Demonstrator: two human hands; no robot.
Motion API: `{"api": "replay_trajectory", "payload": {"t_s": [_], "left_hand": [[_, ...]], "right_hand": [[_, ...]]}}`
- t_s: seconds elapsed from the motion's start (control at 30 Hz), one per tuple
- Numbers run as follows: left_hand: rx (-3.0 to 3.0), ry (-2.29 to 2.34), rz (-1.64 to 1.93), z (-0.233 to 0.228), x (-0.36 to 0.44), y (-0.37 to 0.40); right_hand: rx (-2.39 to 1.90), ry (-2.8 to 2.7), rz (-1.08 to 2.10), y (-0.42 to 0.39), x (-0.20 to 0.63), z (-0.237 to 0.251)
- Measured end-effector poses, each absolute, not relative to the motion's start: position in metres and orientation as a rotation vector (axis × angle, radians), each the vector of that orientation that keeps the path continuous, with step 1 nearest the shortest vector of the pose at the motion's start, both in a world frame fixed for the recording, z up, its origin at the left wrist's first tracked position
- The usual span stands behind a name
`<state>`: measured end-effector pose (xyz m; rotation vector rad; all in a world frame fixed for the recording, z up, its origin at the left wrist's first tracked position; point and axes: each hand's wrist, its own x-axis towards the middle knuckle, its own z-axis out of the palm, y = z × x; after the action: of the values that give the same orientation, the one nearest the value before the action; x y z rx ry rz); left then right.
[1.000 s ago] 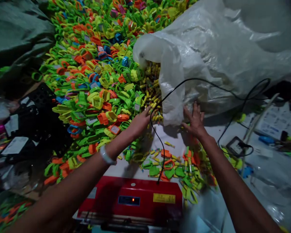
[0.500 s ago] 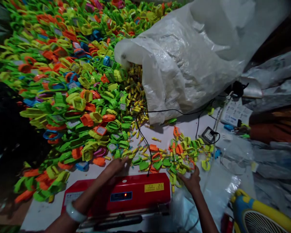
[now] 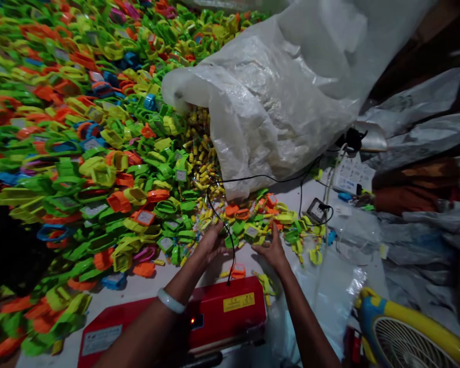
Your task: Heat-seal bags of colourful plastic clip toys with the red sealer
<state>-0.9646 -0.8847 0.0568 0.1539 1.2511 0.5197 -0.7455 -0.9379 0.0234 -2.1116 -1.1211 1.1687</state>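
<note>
My left hand (image 3: 213, 243), below a pale bracelet (image 3: 170, 300) on the wrist, is at the near left edge of a small heap of plastic toy watches (image 3: 252, 231) and small yellow tubes. Its fingers look extended, partly hidden against the heap. On the heap's near right side rests my right hand (image 3: 274, 250), thumb and fingers apart. Neither hand grips anything I can see. A black cord (image 3: 233, 245) crosses beside the left hand. One orange toy watch (image 3: 238, 271) lies nearer me, by the red heat sealer (image 3: 230, 312) with its lit orange lamp.
A large mound of coloured toy watches (image 3: 111, 168) covers the left and back. A big translucent plastic bag (image 3: 268, 102) lies with its mouth open, yellow tubes (image 3: 201, 148) spilling out. At right are a power adapter (image 3: 317, 210), clear plastic bags (image 3: 329, 291) and a yellow-blue fan (image 3: 402, 327).
Both hands have moved forward, away from the sealer, and the small heap has been pushed towards the big bag, bunching closer together. An orange toy watch stays behind. The view has shifted slightly right.
</note>
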Motion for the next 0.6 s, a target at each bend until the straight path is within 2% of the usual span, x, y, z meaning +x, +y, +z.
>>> {"api": "replay_trajectory", "payload": {"t_s": [0.2,0.33,0.5,0.6], "left_hand": [[0.343,1.333,0.445,0.059,-0.966,-0.864],[0.562,1.563,0.303,0.056,-0.993,-0.894],[0.880,1.631,-0.012,0.050,-1.020,-0.935],[1.011,1.559,-0.163,0.048,-1.018,-0.954]], "right_hand": [[-2.626,-1.003,0.717,-0.968,-0.658,0.039],[-2.925,-1.125,0.765,-0.962,-0.635,0.025],[-2.686,-1.405,0.760,-0.937,-0.660,0.016],[-2.533,-1.549,0.729,-0.974,-0.674,0.032]]}}
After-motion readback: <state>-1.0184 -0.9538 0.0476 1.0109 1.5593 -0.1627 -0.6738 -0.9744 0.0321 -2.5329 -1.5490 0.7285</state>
